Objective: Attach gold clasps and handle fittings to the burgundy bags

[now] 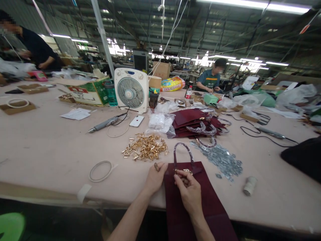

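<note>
As the maroon bag (213,204) overhangs the table edge (263,220), left hand (154,179) grips its corner, right hand (191,191) pinches a gold fitting (176,171).

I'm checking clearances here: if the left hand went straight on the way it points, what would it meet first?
Probably the burgundy bag, whose top left corner the left hand seems to be against; beyond that, perhaps the wrapped handle, though depth is hard to judge.

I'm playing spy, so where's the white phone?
In the head view, the white phone lies just left of centre on the table, in front of the fan, with the gold metal pieces below it.
</note>
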Demonstrator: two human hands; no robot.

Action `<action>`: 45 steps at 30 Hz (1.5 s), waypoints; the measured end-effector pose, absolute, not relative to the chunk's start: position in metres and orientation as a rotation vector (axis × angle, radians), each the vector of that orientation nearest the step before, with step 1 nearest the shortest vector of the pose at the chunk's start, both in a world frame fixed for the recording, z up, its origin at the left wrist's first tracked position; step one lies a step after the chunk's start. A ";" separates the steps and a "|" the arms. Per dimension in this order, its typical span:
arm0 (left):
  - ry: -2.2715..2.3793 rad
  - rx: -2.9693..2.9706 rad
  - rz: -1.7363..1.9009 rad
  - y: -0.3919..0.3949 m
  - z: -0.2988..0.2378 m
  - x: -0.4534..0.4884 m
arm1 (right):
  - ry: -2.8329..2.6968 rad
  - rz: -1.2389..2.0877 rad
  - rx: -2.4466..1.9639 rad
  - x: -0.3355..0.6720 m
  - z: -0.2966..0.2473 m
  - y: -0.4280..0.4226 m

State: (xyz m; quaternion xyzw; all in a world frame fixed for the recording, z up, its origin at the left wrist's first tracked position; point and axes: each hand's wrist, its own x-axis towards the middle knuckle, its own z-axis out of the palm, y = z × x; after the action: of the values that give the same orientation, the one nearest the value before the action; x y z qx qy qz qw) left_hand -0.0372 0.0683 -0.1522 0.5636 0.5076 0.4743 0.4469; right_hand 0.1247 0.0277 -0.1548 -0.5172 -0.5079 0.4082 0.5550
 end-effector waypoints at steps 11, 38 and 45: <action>1.254 1.369 1.244 0.064 -0.144 -0.035 | -1.350 0.826 -1.233 0.123 -0.160 0.026; 1.376 1.659 1.380 0.054 -0.148 -0.032 | -1.559 0.637 -1.267 0.108 -0.157 0.034; 1.447 1.718 1.353 0.055 -0.150 -0.030 | -1.671 0.448 -1.292 0.100 -0.159 0.032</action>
State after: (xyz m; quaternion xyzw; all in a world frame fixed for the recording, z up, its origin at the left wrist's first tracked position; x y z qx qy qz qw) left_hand -0.0296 0.0553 -0.1496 0.6333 0.5335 0.4985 0.2567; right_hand 0.1004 0.0321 -0.1591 -0.5277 -0.6824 0.1829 0.4716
